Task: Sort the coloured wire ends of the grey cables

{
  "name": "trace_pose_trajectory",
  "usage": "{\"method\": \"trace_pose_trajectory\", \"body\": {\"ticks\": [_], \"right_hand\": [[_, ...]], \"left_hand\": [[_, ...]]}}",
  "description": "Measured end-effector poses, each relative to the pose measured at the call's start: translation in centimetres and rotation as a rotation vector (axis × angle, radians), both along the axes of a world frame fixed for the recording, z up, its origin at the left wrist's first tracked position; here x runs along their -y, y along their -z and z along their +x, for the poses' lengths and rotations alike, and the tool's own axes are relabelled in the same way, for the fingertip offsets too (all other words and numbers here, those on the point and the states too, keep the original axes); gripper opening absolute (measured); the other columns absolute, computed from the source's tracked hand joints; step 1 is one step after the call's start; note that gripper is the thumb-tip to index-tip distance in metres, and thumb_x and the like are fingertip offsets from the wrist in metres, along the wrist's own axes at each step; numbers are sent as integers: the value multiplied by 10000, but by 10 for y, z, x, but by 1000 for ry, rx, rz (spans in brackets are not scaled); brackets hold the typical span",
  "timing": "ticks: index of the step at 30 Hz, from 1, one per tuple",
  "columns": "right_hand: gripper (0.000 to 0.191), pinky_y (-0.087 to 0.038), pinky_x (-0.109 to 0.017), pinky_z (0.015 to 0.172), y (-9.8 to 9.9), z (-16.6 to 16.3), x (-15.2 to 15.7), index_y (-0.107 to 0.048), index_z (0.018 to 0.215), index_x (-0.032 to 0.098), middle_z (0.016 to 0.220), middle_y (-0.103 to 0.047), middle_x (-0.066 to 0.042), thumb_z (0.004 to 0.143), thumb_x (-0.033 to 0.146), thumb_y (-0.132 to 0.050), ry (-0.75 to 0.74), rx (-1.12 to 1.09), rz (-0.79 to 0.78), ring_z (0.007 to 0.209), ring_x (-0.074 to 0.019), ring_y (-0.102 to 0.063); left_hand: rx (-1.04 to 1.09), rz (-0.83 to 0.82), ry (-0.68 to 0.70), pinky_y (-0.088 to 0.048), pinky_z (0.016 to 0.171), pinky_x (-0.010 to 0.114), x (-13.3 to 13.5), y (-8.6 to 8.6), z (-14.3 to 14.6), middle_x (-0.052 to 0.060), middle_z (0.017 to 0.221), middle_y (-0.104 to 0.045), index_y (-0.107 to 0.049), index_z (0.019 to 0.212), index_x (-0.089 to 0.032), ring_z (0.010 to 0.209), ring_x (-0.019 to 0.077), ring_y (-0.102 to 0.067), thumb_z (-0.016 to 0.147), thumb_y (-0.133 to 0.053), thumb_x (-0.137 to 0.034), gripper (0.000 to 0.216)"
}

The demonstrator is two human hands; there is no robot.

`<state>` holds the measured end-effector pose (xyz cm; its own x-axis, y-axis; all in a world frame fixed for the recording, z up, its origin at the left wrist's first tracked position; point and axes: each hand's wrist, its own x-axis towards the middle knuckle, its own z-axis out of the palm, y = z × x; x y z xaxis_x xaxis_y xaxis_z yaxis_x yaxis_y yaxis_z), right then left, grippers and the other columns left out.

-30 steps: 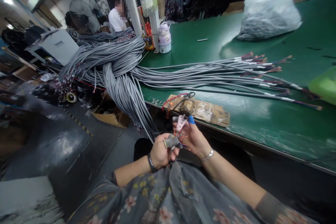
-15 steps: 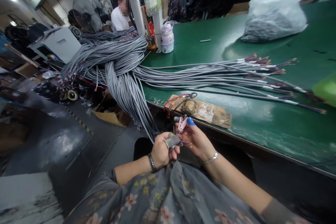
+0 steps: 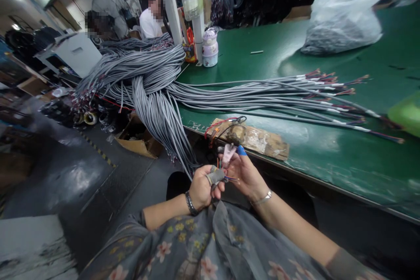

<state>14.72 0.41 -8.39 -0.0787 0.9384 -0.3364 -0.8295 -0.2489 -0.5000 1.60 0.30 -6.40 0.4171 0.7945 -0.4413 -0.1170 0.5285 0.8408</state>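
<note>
In front of my body, my left hand (image 3: 202,187) is closed round the end of a cable, with a grey cover on its thumb. Thin coloured wires (image 3: 231,178) fan out from that grip. Close beside it, my right hand (image 3: 252,180) pinches a small pink clip-like tool (image 3: 229,154) just above the wires. Blue wrapping covers one of its fingertips. Whether the tool's jaws touch a wire is too small to tell. The cable's grey jacket is mostly hidden by my left fingers.
Many grey cables (image 3: 223,96) lie across the green table (image 3: 311,175), some drooping over its near edge. A worn wooden board (image 3: 262,142) lies at that edge. Farther back are a lilac container (image 3: 210,48) and a plastic bag (image 3: 343,19). A person (image 3: 151,22) is behind the post.
The pink tool has turned a little in my right hand, showing a broader side. My left hand keeps its grip in nearly the same place.
</note>
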Motion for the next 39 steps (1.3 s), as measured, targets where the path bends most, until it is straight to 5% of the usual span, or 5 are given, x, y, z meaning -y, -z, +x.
{"method": "trace_pose_trajectory", "body": {"ticks": [9,39], "right_hand": [[286,-477,-210,499,-1,1,1,-723,805,181,664,-671,-2,664,416,-805,36,109,35,538,-103,-553],[384,-493,-222,501,1,-2,0,-714,788,195,667,-679,0,663,555,-763,-39,-30,-2,517,-106,-568]], "left_hand": [[11,94,-68,-207,282,177,4,5,-2,-7,439,-576,-538,590,-157,261,62,-419,588,-720,-541,425],[-50,76,-51,-188,293,176,7,2,2,-22,438,-555,-504,578,-166,269,44,-401,599,-686,-588,460]]}}
